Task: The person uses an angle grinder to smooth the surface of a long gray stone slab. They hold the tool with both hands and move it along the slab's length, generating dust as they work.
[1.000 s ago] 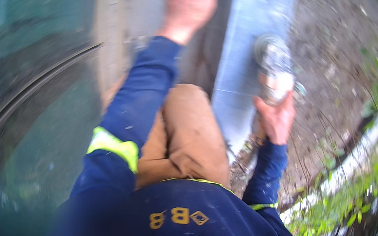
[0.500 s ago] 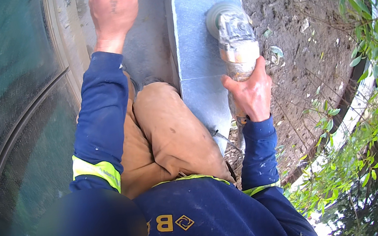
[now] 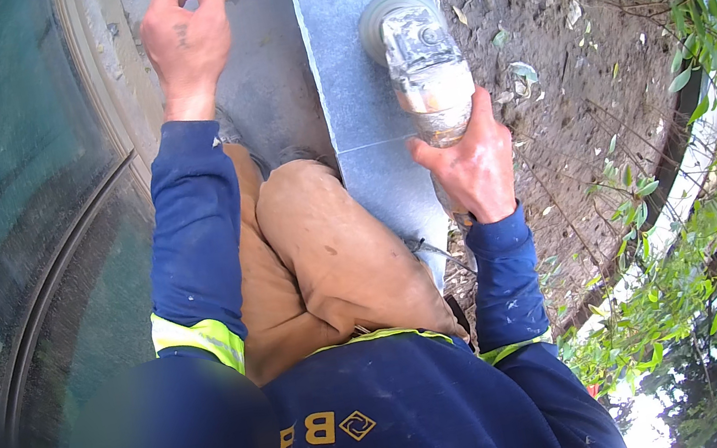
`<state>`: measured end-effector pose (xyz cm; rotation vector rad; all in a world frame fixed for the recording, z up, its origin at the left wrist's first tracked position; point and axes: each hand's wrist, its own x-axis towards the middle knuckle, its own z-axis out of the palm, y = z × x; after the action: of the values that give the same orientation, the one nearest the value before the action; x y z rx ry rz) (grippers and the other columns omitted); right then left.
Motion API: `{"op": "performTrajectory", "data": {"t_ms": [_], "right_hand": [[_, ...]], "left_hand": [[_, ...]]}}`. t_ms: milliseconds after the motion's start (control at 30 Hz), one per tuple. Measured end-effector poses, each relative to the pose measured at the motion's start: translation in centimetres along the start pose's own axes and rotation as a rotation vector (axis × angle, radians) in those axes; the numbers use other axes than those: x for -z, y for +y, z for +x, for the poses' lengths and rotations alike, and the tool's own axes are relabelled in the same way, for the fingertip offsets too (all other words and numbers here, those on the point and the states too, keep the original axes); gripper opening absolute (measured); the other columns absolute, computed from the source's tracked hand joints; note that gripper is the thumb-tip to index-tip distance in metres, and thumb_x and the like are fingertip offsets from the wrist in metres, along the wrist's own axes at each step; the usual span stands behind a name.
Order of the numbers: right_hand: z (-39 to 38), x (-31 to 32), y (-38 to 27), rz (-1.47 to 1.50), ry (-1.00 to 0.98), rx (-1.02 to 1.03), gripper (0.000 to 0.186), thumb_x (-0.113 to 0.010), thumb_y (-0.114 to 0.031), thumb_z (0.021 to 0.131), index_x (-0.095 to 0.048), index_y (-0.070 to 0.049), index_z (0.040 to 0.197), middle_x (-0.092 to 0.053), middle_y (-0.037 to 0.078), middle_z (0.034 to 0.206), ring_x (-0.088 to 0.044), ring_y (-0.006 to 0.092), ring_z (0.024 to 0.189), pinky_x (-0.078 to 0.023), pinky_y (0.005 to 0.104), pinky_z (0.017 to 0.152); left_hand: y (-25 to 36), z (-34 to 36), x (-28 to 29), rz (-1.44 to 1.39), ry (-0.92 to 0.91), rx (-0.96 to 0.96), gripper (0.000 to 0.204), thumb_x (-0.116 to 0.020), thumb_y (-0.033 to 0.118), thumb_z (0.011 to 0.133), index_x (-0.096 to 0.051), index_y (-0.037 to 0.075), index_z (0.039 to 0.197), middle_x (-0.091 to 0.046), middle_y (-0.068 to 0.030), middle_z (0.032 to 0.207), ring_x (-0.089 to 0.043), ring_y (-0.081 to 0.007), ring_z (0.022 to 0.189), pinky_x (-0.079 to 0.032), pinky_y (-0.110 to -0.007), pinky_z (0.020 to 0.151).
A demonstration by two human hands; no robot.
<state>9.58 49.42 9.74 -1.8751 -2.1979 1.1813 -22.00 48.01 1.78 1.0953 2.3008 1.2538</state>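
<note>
Right hand (image 3: 471, 168): fingers and thumb closed around the body of a dust-caked power tool (image 3: 429, 68). The tool lies lengthwise over the pale grey slab (image 3: 343, 73), its round disc (image 3: 371, 30) towards the slab's far part; contact between disc and slab cannot be confirmed. Left hand (image 3: 189, 47): raised over darker grey paving (image 3: 277, 61), fingers loosely bent, thumb apart from them. Bare soil (image 3: 553, 132) borders the slab on the right
</note>
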Motion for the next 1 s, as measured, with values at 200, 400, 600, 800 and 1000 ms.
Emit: {"op": "performTrajectory", "data": {"t_ms": [200,400,600,800,1000], "right_hand": [[0.0,0.3,0.5,0.003,0.025,-0.018,0.074,-0.086,-0.021,0.068,-0.048,0.003,0.126,-0.07,0.029,0.098,-0.071,0.0465,0.089,-0.058,0.0496,0.078],[-0.9,0.1,0.6,0.012,0.008,0.019,0.071,-0.086,-0.021,0.068,-0.049,0.003,0.124,-0.071,0.028,0.099,-0.072,0.0452,0.091,-0.059,0.0482,0.079],[-0.6,-0.1,1.0,0.003,0.062,0.044,0.071,-0.085,-0.02,0.069,-0.049,0.002,0.126,-0.071,0.027,0.097,-0.071,0.045,0.089,-0.058,0.0494,0.076],[-1.4,-0.6,1.3,0.015,0.067,0.104,0.072,-0.085,-0.02,0.068,-0.047,0.002,0.126,-0.07,0.028,0.095,-0.07,0.0467,0.085,-0.058,0.0509,0.073],[-1.2,-0.7,1.8,-0.006,0.071,0.07,0.073,-0.086,-0.021,0.068,-0.047,0.002,0.125,-0.07,0.027,0.093,-0.07,0.0457,0.084,-0.059,0.0498,0.072]], "left_hand": [[-0.7,0.0,0.1,-0.027,-0.02,0.012,0.026,-0.064,0.005,0.092,-0.073,0.003,0.115,-0.077,-0.009,0.106,-0.072,-0.0161,0.099,-0.055,-0.03,0.091],[-0.9,0.1,0.2,-0.059,-0.016,0.019,0.025,-0.065,0.004,0.092,-0.073,0.002,0.115,-0.077,-0.0087,0.105,-0.071,-0.0155,0.099,-0.054,-0.029,0.091],[-0.3,0.3,-0.2,-0.027,-0.028,-0.022,0.024,-0.064,0.003,0.092,-0.074,0.002,0.114,-0.076,-0.0086,0.104,-0.071,-0.0152,0.099,-0.054,-0.028,0.09],[0.5,0.1,-0.2,0.015,-0.018,0.001,0.024,-0.064,0.002,0.092,-0.073,0.0,0.114,-0.076,-0.01,0.105,-0.071,-0.0166,0.1,-0.055,-0.029,0.092],[0.4,0.1,-0.6,-0.06,-0.017,0.017,0.027,-0.062,0.006,0.088,-0.074,0.0,0.111,-0.077,-0.0132,0.105,-0.072,-0.0202,0.099,-0.055,-0.032,0.09]]}}
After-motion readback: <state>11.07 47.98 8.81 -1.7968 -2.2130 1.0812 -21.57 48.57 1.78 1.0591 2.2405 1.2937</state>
